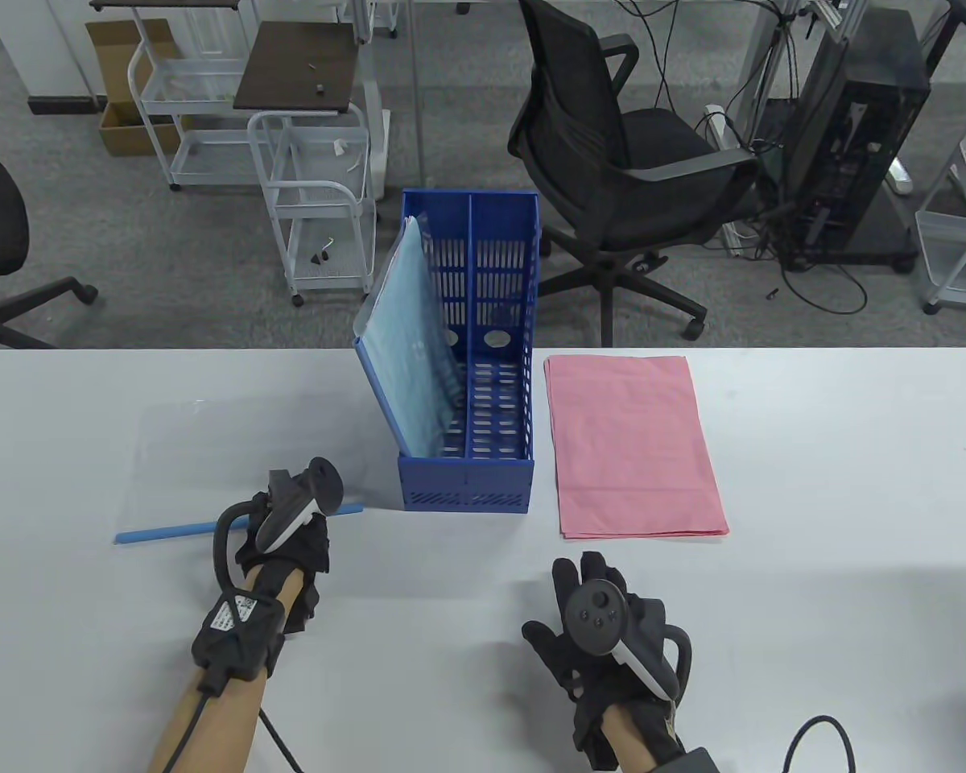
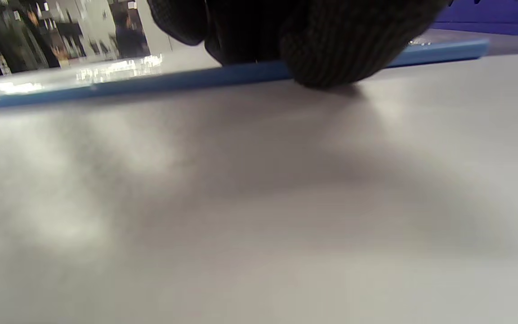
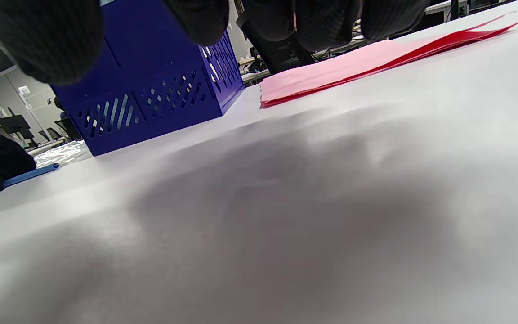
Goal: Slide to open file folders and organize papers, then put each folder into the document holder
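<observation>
A clear file folder (image 1: pixel 233 451) lies flat on the left of the white table, with a blue slide bar (image 1: pixel 169 531) along its near edge. My left hand (image 1: pixel 302 519) sits on the bar's right part; in the left wrist view its curled fingers (image 2: pixel 331 49) grip the slide bar (image 2: pixel 151 83). The blue document holder (image 1: pixel 467 483) stands at the centre, and a light blue folder (image 1: pixel 410 346) leans in its left compartment. A pink paper stack (image 1: pixel 632 443) lies right of the holder. My right hand (image 1: pixel 567 596) rests low over the table, fingers spread, holding nothing.
Behind the table's far edge are a black office chair (image 1: pixel 612 161), white trolleys (image 1: pixel 314 185) and a computer tower (image 1: pixel 853 137). A black cable (image 1: pixel 821 725) loops at the near right. The holder's right compartment (image 1: pixel 499 386) holds nothing.
</observation>
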Demonstrator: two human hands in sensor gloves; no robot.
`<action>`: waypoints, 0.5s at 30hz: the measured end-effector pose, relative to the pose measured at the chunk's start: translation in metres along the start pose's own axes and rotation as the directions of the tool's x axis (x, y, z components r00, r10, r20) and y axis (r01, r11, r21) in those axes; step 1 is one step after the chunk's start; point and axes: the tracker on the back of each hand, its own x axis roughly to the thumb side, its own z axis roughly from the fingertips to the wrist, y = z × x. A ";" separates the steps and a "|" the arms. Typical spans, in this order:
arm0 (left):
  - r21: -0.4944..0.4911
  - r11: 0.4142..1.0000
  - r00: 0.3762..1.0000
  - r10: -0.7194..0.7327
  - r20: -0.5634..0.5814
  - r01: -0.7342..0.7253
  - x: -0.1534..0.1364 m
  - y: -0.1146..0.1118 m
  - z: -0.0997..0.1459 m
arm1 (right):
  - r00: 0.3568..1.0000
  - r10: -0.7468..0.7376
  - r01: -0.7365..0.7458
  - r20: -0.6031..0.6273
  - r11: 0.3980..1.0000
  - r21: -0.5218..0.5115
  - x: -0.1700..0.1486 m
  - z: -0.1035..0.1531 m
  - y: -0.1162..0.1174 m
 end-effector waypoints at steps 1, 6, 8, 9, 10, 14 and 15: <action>0.020 1.000 1.000 -0.006 -0.008 0.007 0.001 0.001 -0.001 | 1.000 0.000 0.000 0.000 1.000 0.002 0.000 0.000 0.000; 0.036 0.999 0.999 0.026 -0.024 -0.025 0.002 0.003 -0.008 | 1.000 -0.007 0.007 0.000 1.000 0.002 -0.001 0.000 0.000; 0.035 0.999 0.999 0.025 -0.034 -0.024 0.003 0.003 -0.010 | 1.000 -0.008 0.008 0.000 1.000 0.003 -0.001 -0.001 0.000; 0.029 0.999 0.999 0.020 -0.036 -0.019 0.004 0.003 -0.012 | 1.000 -0.008 0.008 -0.001 1.000 0.005 -0.001 -0.001 0.000; 0.029 0.999 0.999 0.016 -0.037 -0.015 0.005 0.003 -0.012 | 1.000 -0.007 0.007 -0.001 1.000 0.008 -0.002 -0.001 0.001; 0.013 1.000 0.999 -0.012 -0.039 0.012 0.008 0.004 -0.015 | 1.000 -0.004 0.004 -0.002 1.000 0.017 -0.002 -0.001 0.001; 0.011 1.000 0.999 -0.011 -0.037 0.012 0.008 0.004 -0.015 | 1.000 -0.004 0.004 -0.001 1.000 0.018 -0.002 -0.001 0.001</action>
